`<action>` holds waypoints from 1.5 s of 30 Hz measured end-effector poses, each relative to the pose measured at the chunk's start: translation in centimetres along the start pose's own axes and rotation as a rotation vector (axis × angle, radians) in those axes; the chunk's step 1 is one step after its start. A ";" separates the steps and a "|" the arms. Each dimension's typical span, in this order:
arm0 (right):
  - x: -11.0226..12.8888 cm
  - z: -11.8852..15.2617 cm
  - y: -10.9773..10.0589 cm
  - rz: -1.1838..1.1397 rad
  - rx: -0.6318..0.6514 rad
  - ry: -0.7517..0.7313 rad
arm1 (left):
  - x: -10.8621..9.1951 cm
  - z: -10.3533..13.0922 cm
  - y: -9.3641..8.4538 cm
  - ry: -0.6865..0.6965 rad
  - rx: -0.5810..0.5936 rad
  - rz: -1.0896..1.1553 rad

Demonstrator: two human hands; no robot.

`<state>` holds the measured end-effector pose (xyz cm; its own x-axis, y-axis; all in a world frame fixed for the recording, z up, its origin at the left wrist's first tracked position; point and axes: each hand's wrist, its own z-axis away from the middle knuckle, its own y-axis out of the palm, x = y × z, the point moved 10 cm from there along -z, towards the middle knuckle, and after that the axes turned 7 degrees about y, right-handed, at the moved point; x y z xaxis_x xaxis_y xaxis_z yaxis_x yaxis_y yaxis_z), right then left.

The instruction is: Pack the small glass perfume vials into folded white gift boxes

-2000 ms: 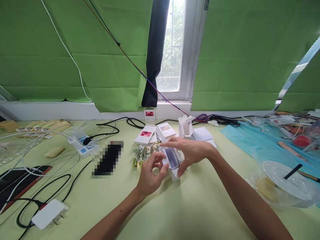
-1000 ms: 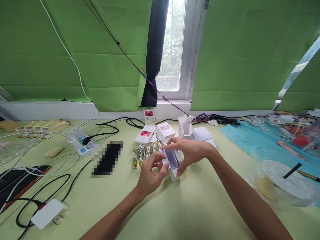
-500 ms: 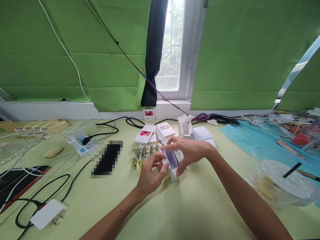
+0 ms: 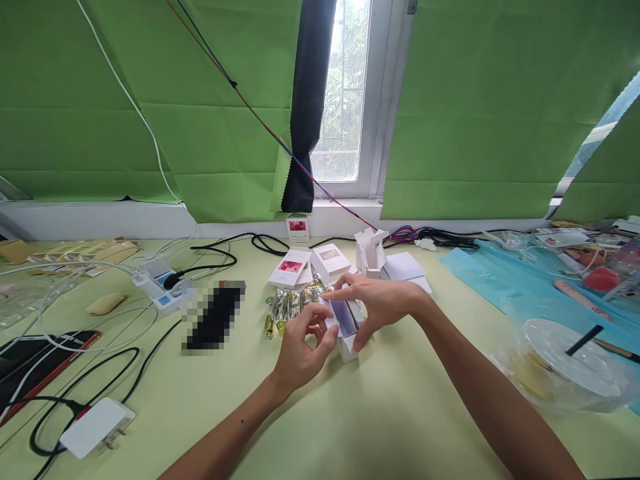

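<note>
A small white cardboard box [image 4: 349,349] lies on the table in front of me, its long side open and its inside showing. My left hand [image 4: 309,343] pinches the box's left edge or flap between thumb and fingers. From the other side my right hand [image 4: 380,305] spans the box, thumb on the near end and fingers over the far end. Just left of the box lie several silver foil packets [image 4: 289,305] and a small gold-green vial [image 4: 269,327]. Part of the box is hidden under my fingers.
Printed white boxes [image 4: 291,267] lie behind the foil packets. An open white box [image 4: 371,257] stands upright at the back. A bagged lidded cup [image 4: 565,360] is at right, beside blue plastic sheeting [image 4: 480,277]. Cables and a white charger [image 4: 97,427] lie at left.
</note>
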<state>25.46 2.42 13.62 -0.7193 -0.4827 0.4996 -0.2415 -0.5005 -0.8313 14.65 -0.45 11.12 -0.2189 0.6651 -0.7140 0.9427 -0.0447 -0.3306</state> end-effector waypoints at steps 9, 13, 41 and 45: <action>-0.1 0.0 0.1 0.031 0.011 0.031 | -0.4 -0.2 -0.1 0.017 -0.004 -0.013; 0.1 0.0 0.0 0.025 0.012 0.008 | -0.5 -0.2 -0.1 0.040 0.002 -0.015; 0.9 1.7 -1.8 0.000 -0.082 -0.080 | -1.1 0.0 -0.1 0.136 0.020 -0.063; 0.8 2.0 -2.0 0.012 -0.084 -0.027 | -0.6 0.3 -0.1 0.125 0.010 0.012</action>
<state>26.71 1.62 16.19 -0.7050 -0.5080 0.4949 -0.2878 -0.4330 -0.8542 14.59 -1.07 11.42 -0.1737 0.7522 -0.6357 0.9423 -0.0606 -0.3293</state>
